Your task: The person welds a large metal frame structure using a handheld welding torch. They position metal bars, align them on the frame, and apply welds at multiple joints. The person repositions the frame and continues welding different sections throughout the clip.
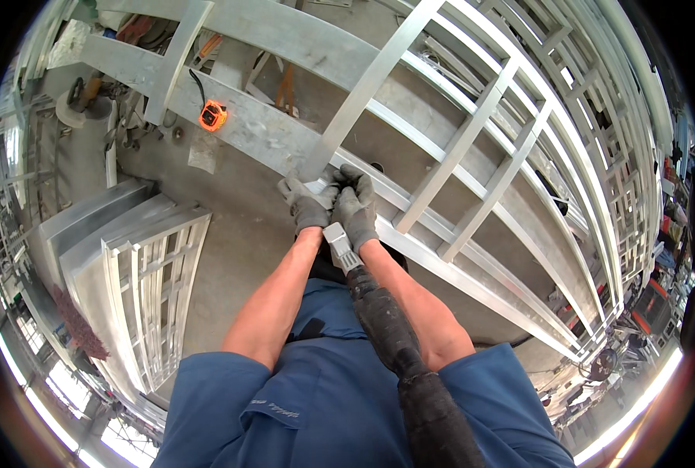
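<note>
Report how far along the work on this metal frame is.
Done: the metal frame has its rails and crossbars in place. In hand: gloved left hand and right hand meet at one joint, a wrapped cable leading there. Left: cannot tell which joints remain.

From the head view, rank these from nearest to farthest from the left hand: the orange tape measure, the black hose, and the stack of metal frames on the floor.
1. The black hose, just right of the left hand, running down between the forearms.
2. The orange tape measure, up and to the left, lying on the metal frame.
3. The stack of metal frames, low on the left, on the floor.
</note>
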Demonstrator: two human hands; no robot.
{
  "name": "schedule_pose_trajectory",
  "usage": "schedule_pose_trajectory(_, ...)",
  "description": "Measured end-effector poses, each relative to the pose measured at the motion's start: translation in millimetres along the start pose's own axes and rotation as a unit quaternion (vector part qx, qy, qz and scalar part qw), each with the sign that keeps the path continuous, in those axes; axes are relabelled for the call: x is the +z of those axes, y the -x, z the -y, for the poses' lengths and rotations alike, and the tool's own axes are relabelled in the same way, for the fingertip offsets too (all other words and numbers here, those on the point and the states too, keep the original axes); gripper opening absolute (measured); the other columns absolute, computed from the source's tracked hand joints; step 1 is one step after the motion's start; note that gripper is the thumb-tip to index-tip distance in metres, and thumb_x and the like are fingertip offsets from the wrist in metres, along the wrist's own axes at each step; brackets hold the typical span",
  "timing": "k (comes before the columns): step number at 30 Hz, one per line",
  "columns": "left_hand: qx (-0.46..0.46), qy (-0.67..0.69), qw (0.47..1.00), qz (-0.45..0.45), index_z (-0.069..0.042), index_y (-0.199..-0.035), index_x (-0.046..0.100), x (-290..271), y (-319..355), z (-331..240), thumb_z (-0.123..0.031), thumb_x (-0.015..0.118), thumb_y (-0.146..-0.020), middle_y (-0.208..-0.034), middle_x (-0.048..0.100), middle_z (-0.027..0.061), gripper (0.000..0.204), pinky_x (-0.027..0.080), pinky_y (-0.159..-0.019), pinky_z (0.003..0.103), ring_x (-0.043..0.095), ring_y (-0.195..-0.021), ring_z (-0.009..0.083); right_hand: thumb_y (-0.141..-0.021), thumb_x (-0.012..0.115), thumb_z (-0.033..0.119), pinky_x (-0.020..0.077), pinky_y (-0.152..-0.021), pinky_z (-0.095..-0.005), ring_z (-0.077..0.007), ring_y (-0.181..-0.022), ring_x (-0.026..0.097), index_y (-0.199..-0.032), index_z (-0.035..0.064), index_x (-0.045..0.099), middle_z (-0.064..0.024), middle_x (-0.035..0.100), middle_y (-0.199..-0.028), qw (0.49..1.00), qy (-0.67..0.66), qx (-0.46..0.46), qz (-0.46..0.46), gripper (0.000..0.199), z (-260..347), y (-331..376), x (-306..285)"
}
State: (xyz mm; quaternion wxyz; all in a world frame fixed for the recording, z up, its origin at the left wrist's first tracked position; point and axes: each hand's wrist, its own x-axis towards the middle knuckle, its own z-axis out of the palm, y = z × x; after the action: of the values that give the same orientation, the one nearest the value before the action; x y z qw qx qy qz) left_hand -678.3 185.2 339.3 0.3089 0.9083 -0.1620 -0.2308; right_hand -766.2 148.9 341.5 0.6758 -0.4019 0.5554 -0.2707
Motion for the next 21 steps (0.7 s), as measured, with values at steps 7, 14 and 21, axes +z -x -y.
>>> schedule_pose_trajectory(7, -0.01, 0.04, 0.999, -0.022, -0.005, -0.146, 0.045, 15.1, 0.9, 10.4, -0.018, 0.091, -0.065, -0.133, 0.044, 0.0239, 0.094, 0.045, -0.104, 0.052, 0.048, -0.124, 0.0425, -0.095, 0.041, -0.011, 0.0555, -0.099, -0.0332, -0.0176, -0.105, 0.069, -0.126, 0.0019, 0.065, -0.0089, 0.072, -0.113, 0.995, 0.046, -0.081, -0.025, 0.041, 28.3, -33.3, -51.4)
schedule_pose_trajectory(14, 0.003, 0.056, 0.998, -0.023, -0.009, -0.148, 0.047, 4.2, 8.0, -8.4, -0.013, 0.086, -0.068, -0.135, 0.044, 0.0217, 0.089, 0.043, -0.108, 0.048, 0.048, -0.125, 0.0399, -0.1, 0.045, -0.01, 0.0549, -0.098, -0.0321, -0.0164, -0.105, 0.068, -0.123, 0.0023, 0.069, -0.0073, 0.073, -0.113, 0.963, 0.178, -0.179, 0.099, 0.035, 105.0, -63.4, -98.7)
schedule_pose_trajectory(21, -0.002, 0.064, 0.996, -0.057, -0.01, -0.147, 0.049, 8.8, 8.8, -7.7, -0.012, 0.084, -0.07, -0.133, 0.047, 0.0205, 0.085, 0.045, -0.107, 0.048, 0.048, -0.125, 0.0394, -0.097, 0.061, 0.005, 0.0534, -0.1, -0.0361, -0.0238, -0.115, 0.068, -0.124, 0.0062, 0.071, -0.0134, 0.071, -0.123, 0.852, 0.391, -0.118, 0.327, 0.028, 165.1, -89.1, -86.9)
